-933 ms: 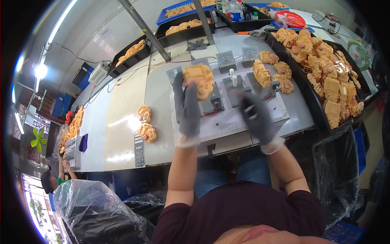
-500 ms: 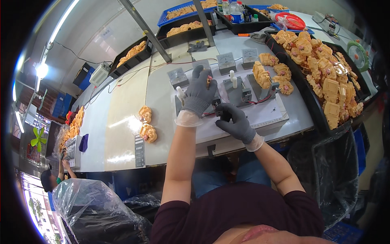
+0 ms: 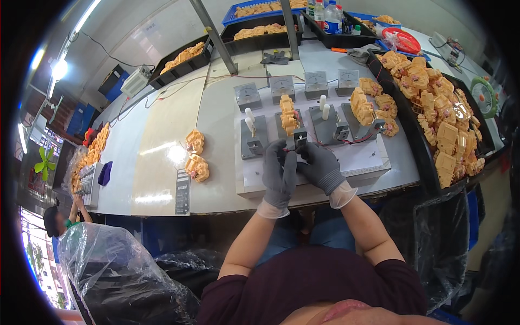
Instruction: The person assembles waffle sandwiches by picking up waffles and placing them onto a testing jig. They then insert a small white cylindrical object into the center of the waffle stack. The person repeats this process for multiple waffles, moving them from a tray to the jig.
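Note:
Both my hands wear grey gloves and meet at the front of the second test fixture from the left. My left hand (image 3: 280, 177) has its fingers bent together near a thin red wire; what they grip is hidden. My right hand (image 3: 322, 169) is closed with its fingertips just below the fixture's black block (image 3: 299, 138); anything in them is hidden too. An orange-yellow plastic housing (image 3: 287, 112) stands upright in that fixture. Another housing (image 3: 362, 106) stands in the rightmost fixture. The left fixture (image 3: 252, 134) and the third fixture (image 3: 327, 125) show white pegs and hold no housing.
Analog meters (image 3: 282, 85) line up behind the fixtures. A black bin (image 3: 414, 157) heaped with housings stands at right. Two housings (image 3: 195, 141) lie to the left. Metal posts (image 3: 214, 40) rise at the back. Another person (image 3: 70, 222) works at far left.
My left hand has drawn back from atop the second fixture to its front, beside my right hand. The housing there now shows uncovered. The whole view has shifted slightly.

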A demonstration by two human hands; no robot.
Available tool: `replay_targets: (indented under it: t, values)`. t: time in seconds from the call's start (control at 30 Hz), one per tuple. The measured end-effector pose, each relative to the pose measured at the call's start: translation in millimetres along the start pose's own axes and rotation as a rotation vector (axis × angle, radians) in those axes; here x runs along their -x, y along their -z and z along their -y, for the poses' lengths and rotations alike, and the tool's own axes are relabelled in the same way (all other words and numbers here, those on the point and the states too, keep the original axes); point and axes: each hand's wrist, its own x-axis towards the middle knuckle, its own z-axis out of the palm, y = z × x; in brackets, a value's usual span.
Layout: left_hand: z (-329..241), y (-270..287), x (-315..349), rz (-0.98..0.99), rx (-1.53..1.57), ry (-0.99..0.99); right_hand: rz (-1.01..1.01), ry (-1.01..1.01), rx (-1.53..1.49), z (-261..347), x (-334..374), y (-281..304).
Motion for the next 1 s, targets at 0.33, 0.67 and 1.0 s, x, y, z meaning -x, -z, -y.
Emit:
replay_targets:
  t: [0.33,0.67,1.0]
  values:
    - [2.6,2.2,2.0,0.024,0.062,0.170,-0.501,0.152,0.031,-36.5,38.0,64.5]
    - [0.6,5.2,6.3,0.003,0.144,0.189,-0.713,0.118,0.459,-128.7,48.4,97.8]
    - [15.4,98.8,-6.4,-0.425,-0.378,-0.038,-0.708,0.133,0.302,-131.2,50.5,94.7]
